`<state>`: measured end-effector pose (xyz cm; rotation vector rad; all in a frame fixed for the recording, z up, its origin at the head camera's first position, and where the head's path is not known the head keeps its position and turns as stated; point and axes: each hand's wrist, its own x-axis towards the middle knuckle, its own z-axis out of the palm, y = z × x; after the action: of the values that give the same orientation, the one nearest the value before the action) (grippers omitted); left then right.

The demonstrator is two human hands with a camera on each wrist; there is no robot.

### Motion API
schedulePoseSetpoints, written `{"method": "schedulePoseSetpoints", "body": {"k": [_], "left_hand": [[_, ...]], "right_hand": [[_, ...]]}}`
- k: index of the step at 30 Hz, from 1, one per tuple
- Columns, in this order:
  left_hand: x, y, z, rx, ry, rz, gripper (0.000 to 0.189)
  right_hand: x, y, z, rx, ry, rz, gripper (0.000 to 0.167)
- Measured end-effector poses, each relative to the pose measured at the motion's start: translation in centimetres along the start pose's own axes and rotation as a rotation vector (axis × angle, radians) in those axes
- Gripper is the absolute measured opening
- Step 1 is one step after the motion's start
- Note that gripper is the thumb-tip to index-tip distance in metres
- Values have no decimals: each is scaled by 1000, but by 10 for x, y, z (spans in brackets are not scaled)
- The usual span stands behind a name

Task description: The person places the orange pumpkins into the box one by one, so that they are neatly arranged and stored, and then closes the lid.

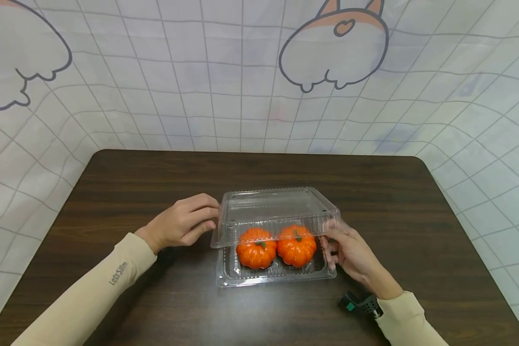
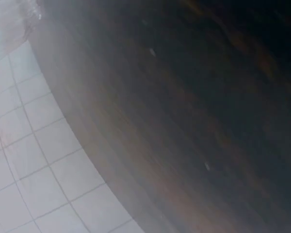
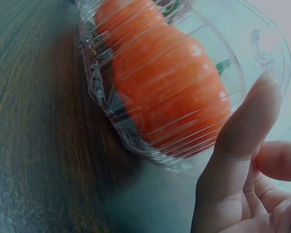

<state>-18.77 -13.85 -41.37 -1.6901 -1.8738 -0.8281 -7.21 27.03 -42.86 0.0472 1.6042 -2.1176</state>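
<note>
A clear plastic clamshell box stands on the dark table, its lid (image 1: 281, 204) tilted up over the tray (image 1: 277, 278). In the tray sit two small orange pumpkins (image 1: 257, 254) (image 1: 297, 252) with green stems, partly seen through the lid. My left hand (image 1: 183, 221) is at the lid's left edge, fingers loosely bent and fingertips right at the rim. On the other side my right hand (image 1: 350, 250) grips the lid's right edge, some fingers showing through the plastic. In the right wrist view the thumb (image 3: 247, 116) lies against the clear plastic beside the nearer pumpkin (image 3: 169, 87).
The dark wooden table (image 1: 155, 168) has rounded far corners. Behind it hangs a white grid-patterned cloth (image 1: 225, 86) with cartoon animal drawings. A black band (image 1: 359, 303) sits at the right wrist. The left wrist view shows the table's edge and pale tiles (image 2: 53, 160).
</note>
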Motion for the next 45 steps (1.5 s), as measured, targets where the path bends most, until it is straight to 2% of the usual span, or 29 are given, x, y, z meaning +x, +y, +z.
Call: {"method": "schedulePoseSetpoints", "body": {"k": [5, 13, 17, 22, 30, 38, 45], "left_hand": [[-1, 3, -2, 20, -44, 22, 35], [0, 6, 0, 52, -91, 91, 36], [1, 7, 0, 80, -123, 125, 35], [0, 7, 1, 170, -179, 178, 38], [0, 8, 1, 306, -229, 261, 35], [-1, 7, 2, 341, -242, 306, 35], [-3, 5, 4, 372, -252, 382, 31]], "right_hand": [[-2, 1, -2, -47, -15, -5, 16], [-6, 2, -6, -30, -73, -59, 16], [-6, 2, -7, -47, -37, -41, 16], [-7, 0, -6, -71, 2, -8, 20], [-6, 1, -6, -89, 8, 2, 25], [-5, 3, -8, -37, -26, -21, 24], [-5, 2, -7, -49, 37, -17, 22]]}}
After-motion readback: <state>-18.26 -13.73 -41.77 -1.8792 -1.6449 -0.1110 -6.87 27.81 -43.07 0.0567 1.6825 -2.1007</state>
